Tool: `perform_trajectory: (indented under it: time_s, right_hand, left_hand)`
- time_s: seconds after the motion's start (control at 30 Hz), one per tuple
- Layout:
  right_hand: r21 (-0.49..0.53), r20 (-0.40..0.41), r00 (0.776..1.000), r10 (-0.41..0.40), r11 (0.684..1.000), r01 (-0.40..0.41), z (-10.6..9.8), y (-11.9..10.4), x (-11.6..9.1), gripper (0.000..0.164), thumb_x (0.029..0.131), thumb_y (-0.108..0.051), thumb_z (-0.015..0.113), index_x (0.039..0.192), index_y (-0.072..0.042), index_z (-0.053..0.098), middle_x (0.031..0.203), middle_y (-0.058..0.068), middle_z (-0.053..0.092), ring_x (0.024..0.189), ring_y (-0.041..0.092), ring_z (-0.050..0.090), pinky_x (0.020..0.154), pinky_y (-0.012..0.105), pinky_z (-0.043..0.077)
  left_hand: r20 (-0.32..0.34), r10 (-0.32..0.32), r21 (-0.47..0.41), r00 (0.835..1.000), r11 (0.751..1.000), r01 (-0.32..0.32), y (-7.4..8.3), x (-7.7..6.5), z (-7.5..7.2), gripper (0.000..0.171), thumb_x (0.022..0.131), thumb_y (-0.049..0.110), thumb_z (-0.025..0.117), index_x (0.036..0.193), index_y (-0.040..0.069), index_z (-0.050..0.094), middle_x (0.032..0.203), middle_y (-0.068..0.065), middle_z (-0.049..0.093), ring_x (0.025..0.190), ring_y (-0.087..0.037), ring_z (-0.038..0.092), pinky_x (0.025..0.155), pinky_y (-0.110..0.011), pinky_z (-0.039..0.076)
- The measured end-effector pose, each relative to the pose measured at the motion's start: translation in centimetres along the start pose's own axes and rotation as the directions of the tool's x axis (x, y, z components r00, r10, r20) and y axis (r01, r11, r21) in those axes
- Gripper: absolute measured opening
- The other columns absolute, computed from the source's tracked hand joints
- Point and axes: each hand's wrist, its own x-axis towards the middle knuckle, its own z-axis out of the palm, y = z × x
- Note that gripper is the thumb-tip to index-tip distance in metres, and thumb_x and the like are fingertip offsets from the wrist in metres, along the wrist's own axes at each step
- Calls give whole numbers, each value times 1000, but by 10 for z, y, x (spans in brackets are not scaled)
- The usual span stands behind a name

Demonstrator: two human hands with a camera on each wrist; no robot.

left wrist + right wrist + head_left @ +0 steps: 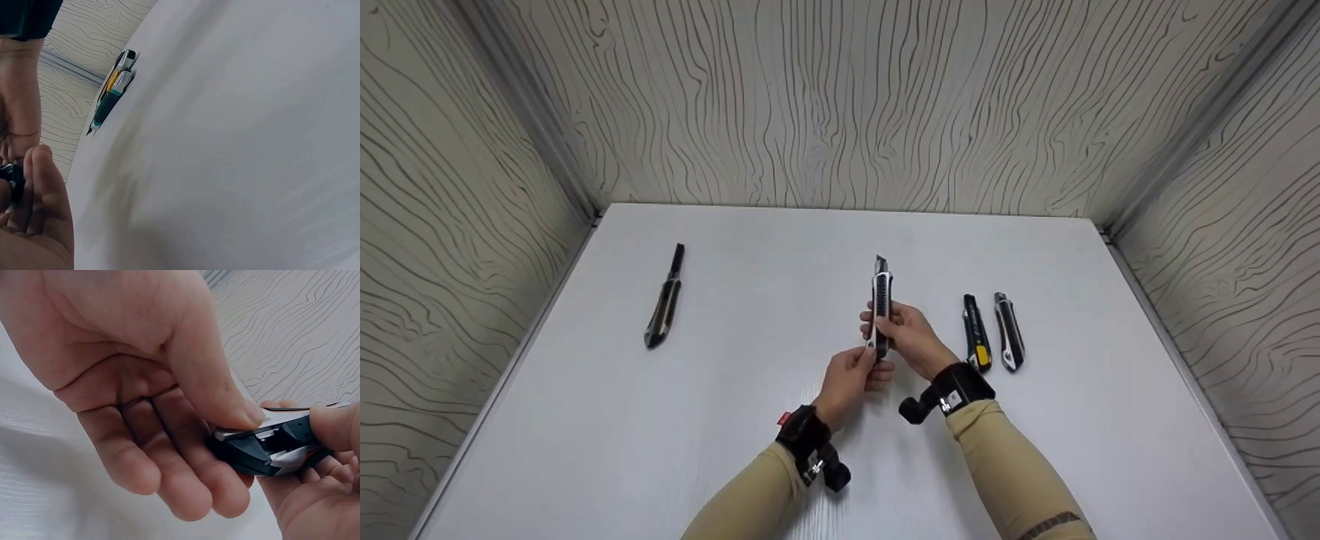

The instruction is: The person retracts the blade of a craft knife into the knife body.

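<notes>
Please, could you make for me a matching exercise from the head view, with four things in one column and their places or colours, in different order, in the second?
Things:
1. Left hand
2. Right hand
3. Utility knife with yellow part
4. Tabletop

Places or colours:
A. White
B. Around the body of the held utility knife
C. On the right side, beside another utility knife
D. At the lower end of the held utility knife

Right pairs: 1-D, 2-B, 3-C, 4-A
</notes>
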Motion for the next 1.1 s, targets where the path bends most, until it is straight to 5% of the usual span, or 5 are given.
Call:
perform_trajectory:
  time_s: [1.1]
  right_hand:
    - [-9,20,1000,3,1000,-3,-2,0,-1,44,100,-5,50,141,5,38,131,20,58,104,13,65,99,31,51]
  left_hand:
    - [-22,-5,23,1000,1000,5,2,-2,1,37,105,19,43,119,-12,57,100,-16,73,84,-14,71,78,-31,61]
